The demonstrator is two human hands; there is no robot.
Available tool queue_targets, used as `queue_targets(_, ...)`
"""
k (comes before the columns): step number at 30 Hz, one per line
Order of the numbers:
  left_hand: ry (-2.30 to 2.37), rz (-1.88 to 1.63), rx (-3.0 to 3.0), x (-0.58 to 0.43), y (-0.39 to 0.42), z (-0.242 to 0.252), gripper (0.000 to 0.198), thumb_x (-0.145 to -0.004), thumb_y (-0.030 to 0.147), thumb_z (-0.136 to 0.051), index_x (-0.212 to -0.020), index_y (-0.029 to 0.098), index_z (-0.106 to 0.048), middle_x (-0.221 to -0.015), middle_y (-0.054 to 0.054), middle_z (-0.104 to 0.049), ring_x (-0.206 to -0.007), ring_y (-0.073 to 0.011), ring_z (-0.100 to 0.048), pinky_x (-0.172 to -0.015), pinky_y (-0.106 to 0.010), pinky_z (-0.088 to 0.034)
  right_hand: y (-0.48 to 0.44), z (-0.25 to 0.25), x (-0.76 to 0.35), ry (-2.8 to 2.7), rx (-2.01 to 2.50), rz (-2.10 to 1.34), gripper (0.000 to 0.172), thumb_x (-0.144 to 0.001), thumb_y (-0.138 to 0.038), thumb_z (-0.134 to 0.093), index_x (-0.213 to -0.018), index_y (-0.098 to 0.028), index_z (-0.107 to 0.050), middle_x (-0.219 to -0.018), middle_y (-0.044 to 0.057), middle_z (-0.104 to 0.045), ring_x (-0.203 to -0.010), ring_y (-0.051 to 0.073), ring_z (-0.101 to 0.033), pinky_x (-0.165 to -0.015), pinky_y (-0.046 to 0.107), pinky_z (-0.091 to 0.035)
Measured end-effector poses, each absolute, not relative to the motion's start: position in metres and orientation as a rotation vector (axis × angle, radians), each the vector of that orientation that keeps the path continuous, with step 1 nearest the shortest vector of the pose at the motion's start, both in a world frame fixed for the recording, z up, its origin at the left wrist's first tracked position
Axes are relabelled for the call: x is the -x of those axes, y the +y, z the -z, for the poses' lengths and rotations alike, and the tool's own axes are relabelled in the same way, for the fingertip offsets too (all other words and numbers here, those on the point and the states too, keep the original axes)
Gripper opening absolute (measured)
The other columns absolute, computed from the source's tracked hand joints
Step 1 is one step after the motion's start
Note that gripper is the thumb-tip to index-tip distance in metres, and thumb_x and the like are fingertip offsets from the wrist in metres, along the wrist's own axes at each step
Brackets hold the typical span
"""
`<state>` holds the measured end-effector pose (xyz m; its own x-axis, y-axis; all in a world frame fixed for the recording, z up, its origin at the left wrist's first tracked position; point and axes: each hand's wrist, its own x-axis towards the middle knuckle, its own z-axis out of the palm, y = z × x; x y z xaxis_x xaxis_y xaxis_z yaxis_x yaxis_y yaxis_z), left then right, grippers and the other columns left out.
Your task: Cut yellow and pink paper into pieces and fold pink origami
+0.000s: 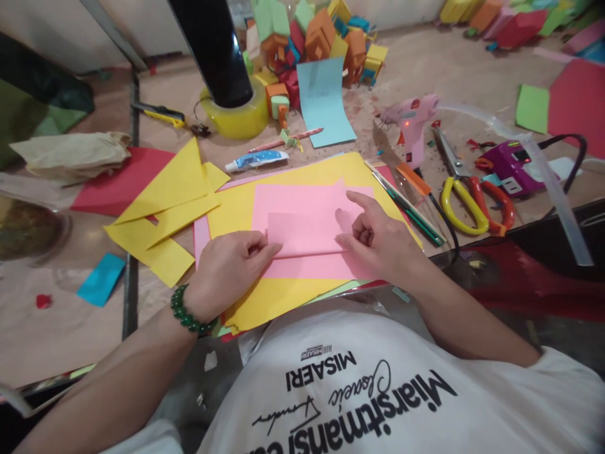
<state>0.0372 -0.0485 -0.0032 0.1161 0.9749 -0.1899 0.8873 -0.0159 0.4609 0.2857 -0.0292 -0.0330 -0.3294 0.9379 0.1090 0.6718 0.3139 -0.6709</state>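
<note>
A pink paper sheet (302,208) lies on a stack of yellow paper (265,296) in front of me, its near edge folded up into a flap. My left hand (227,268) has its fingers curled and presses the flap's left end down. My right hand (373,236) pinches the flap's right end with thumb and bent fingers, index finger pointing out over the sheet. A green bead bracelet (186,312) circles my left wrist.
Yellow paper offcuts (165,214) and red paper (118,183) lie left. Scissors (466,189), a pink glue gun (411,123), pencils (409,205) and a purple device (508,165) sit right. A glue tube (258,161), tape roll (236,116), light blue sheet (324,104) and folded paper shapes (312,44) lie behind.
</note>
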Motion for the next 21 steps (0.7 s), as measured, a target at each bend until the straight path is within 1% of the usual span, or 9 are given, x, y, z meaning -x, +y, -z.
queue_targets(2,1.826,-0.294,-1.945,-0.0373,-0.0500,0.0051,0.040,-0.081,0.050,-0.048,-0.056,0.019,-0.050,-0.052,0.002,-0.050,-0.052,-0.0122,-0.043,-0.052,-0.025,-0.027,-0.0292,0.0326,-0.2857,-2.094,1.415,-0.717,0.055,-0.083,-0.026,-0.058,-0.135,-0.017,-0.041,-0.066,-0.003,-0.059,-0.052,0.013,-0.050,-0.054,0.026,-0.043)
queue_targets(6,1.781,-0.379,-1.975,-0.0370,-0.0504,0.0088,0.039,-0.079,0.051,-0.051,-0.056,0.020,-0.047,-0.053,0.003,-0.046,-0.052,-0.0120,-0.041,-0.052,-0.025,-0.028,-0.0285,0.0328,-0.2858,-2.084,1.405,-0.711,0.054,-0.083,-0.026,-0.058,-0.133,-0.018,-0.043,-0.064,-0.004,-0.058,-0.052,0.014,-0.050,-0.054,0.026,-0.042)
queue_targets(11,1.859,-0.250,-2.001,-0.0411,-0.0484,0.0080,0.037,-0.078,0.047,-0.052,-0.054,0.020,-0.044,-0.053,0.003,-0.047,-0.052,-0.0123,-0.041,-0.052,-0.026,-0.026,-0.0279,0.0333,-0.2851,-2.070,1.421,-0.712,0.054,-0.081,-0.024,-0.059,-0.133,-0.016,-0.044,-0.063,-0.004,-0.058,-0.052,0.013,-0.050,-0.055,0.026,-0.042)
queue_targets(21,1.910,-0.049,-2.088,-0.0457,-0.0476,0.0037,0.038,-0.082,0.045,-0.051,-0.054,0.020,-0.045,-0.056,0.001,-0.054,-0.057,-0.0139,-0.048,-0.053,-0.026,-0.028,-0.0279,0.0360,-0.2851,-2.074,1.432,-0.660,0.054,-0.081,-0.024,-0.060,-0.132,-0.018,-0.044,-0.063,-0.005,-0.058,-0.053,0.013,-0.051,-0.054,0.025,-0.041)
